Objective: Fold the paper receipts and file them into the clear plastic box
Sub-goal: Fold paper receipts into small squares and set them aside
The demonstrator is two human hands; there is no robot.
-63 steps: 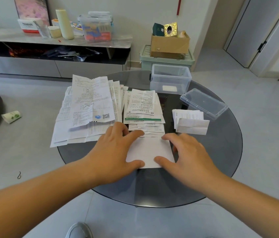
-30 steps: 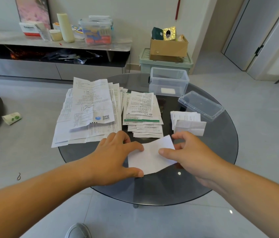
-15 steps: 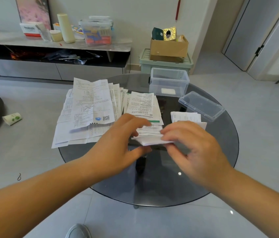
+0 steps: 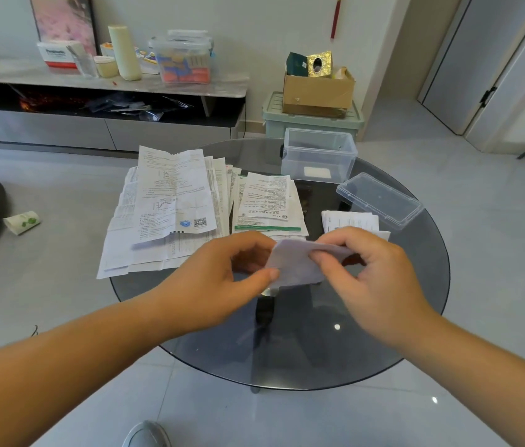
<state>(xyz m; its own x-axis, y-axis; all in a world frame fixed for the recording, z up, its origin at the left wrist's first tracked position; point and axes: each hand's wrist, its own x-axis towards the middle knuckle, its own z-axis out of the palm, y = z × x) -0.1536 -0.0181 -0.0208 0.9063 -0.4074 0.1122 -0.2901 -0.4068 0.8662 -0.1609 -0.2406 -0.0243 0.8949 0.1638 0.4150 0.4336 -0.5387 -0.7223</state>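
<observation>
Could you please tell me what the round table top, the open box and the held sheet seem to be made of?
Round dark table top: probably tinted glass, glossy; its leg shows through and lights glint on it.
Open clear rectangular box: likely rigid plastic, smooth; its walls are see-through.
White folded sheet: thin matte paper; it bends softly along its fold.

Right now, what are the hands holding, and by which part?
One folded white receipt: the left hand pinches its left edge, the right hand pinches its upper right edge.
</observation>
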